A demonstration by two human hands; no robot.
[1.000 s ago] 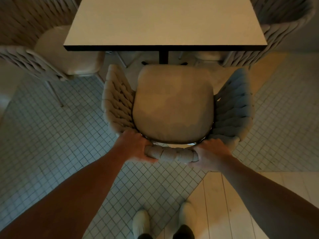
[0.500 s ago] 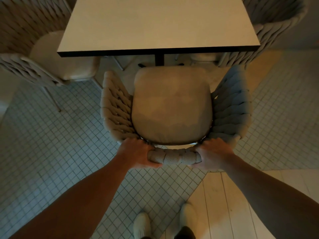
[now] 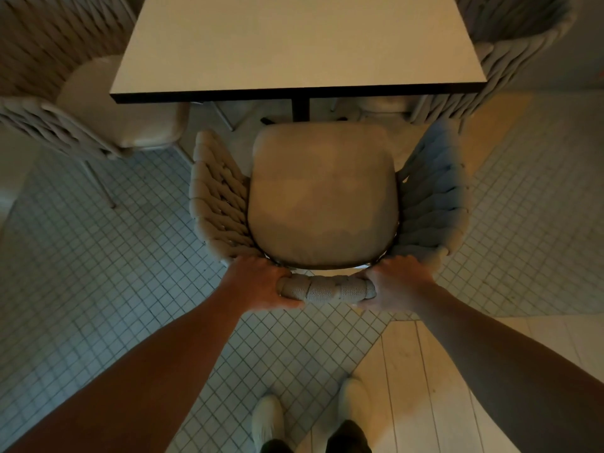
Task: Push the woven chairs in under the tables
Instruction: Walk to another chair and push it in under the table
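Progress is slight: the chair [image 3: 323, 197] stays just short of the table [image 3: 294, 44] edge. We keep left hand [image 3: 258, 282] and right hand [image 3: 395, 286] gripping its back rail [image 3: 327, 289].

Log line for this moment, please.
left hand grips woven chair backrest | right hand grips backrest | seat not yet under table

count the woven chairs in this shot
3: the middle chair at the near edge of the table; the left chair by its left side; the right chair by its right side. Others may be hidden beyond.
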